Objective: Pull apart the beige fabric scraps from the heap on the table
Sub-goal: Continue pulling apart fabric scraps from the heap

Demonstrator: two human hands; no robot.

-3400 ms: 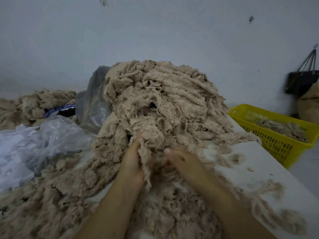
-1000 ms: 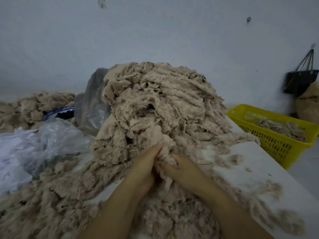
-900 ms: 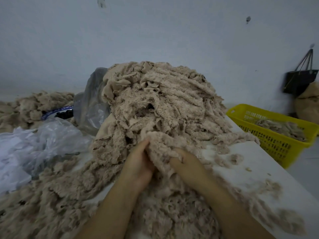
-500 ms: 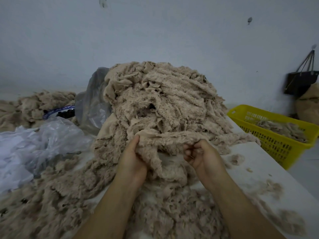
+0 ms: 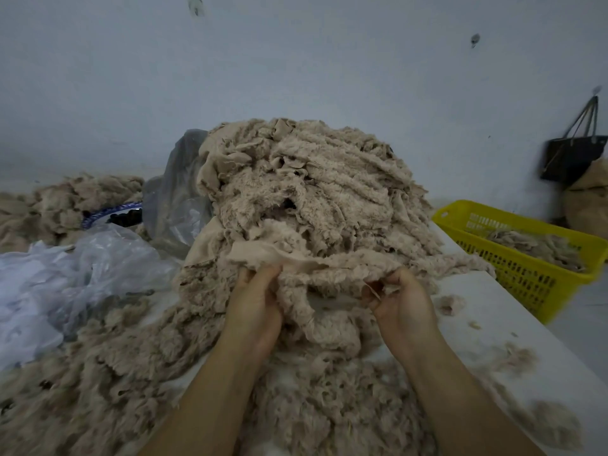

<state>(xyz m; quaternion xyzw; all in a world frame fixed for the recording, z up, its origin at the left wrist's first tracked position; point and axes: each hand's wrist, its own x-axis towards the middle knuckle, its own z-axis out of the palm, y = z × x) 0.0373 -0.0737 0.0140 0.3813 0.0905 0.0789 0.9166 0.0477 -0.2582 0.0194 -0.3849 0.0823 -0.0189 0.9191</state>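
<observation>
Hands at centre frame: from my remote station I see the left hand [image 5: 260, 301] and right hand [image 5: 399, 301] each clamp curled fingers on one end of a beige fabric scrap [image 5: 329, 268], held just in front of the heap [image 5: 312, 192] on the table [image 5: 493, 311]. Its long axis runs left to right across the frame, stretched between both grips, a fold sagging below. I judge the coming pull must go outward along that line; neither hand sits nearer.

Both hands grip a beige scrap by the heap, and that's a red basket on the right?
The basket is yellow, not red, per the head view. Left hand and right hand do grip the beige scrap by the heap.
</observation>
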